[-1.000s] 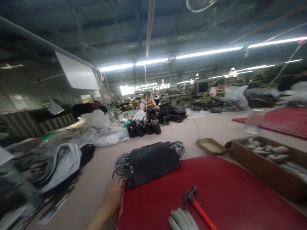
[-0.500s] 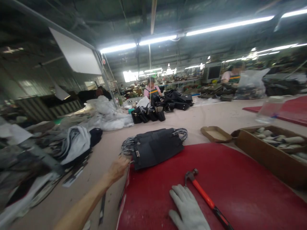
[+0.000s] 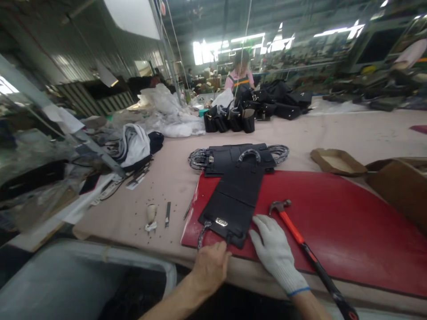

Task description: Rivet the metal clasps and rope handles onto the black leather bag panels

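A flat black bag piece (image 3: 233,189) with speckled rope handles and a silver metal plate lies slanted across the red board (image 3: 333,218). My bare left hand (image 3: 213,264) is closed around its near handle at the board's front edge. My right hand (image 3: 272,249), in a pale knitted glove, lies with fingers spread beside the piece's right edge; whether its fingertips touch it I cannot tell. A stack of similar black bag pieces (image 3: 220,160) lies just behind, partly covered. Right of my glove rests a claw hammer (image 3: 296,233) with a red and black handle.
A shallow cardboard tray (image 3: 336,162) and a larger cardboard box (image 3: 400,186) are on the right. On the left lie a thread cone (image 3: 151,215) and a small blade-like tool (image 3: 167,215). A grey bin (image 3: 83,253) stands below the table edge. Finished-looking black bags (image 3: 230,118) stand near a co-worker (image 3: 240,78).
My left hand has drawn one bag piece from the stack toward me onto the red board. The glove now lies beside that piece. The view has tilted down and turned left.
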A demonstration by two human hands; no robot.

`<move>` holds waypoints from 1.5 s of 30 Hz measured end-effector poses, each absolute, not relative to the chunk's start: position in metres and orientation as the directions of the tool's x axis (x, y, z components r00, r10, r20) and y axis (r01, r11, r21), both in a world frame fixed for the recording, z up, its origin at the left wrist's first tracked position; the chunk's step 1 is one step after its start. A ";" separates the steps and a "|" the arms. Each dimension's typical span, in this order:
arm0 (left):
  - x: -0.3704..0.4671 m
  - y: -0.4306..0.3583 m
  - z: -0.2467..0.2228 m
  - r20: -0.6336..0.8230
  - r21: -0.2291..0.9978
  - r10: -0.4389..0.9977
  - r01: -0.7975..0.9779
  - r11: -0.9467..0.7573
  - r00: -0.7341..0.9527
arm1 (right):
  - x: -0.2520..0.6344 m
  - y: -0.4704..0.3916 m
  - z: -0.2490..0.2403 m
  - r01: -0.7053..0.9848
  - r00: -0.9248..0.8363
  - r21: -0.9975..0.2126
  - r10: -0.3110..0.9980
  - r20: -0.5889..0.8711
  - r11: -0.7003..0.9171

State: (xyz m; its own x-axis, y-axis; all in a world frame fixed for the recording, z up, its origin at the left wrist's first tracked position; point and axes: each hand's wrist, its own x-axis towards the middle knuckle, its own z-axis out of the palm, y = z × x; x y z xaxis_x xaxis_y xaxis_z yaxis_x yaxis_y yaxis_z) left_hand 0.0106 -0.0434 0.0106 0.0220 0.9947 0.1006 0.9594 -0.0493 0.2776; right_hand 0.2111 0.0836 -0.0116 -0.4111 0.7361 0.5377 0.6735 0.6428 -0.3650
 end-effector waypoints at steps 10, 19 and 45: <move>0.096 -0.047 0.043 -0.152 0.599 0.987 0.799 0.047 0.056 | 0.250 0.078 0.007 0.858 -0.312 -0.163 0.745 0.589 0.488; 0.076 -0.054 0.040 -0.006 0.416 0.943 0.858 -0.301 0.334 | 0.304 0.082 0.026 0.983 -0.174 0.090 0.957 0.233 0.157; -0.010 -0.055 0.015 0.433 0.464 0.901 0.865 -0.190 -0.035 | 0.194 0.096 -0.011 0.620 -0.641 -0.217 0.646 0.415 0.754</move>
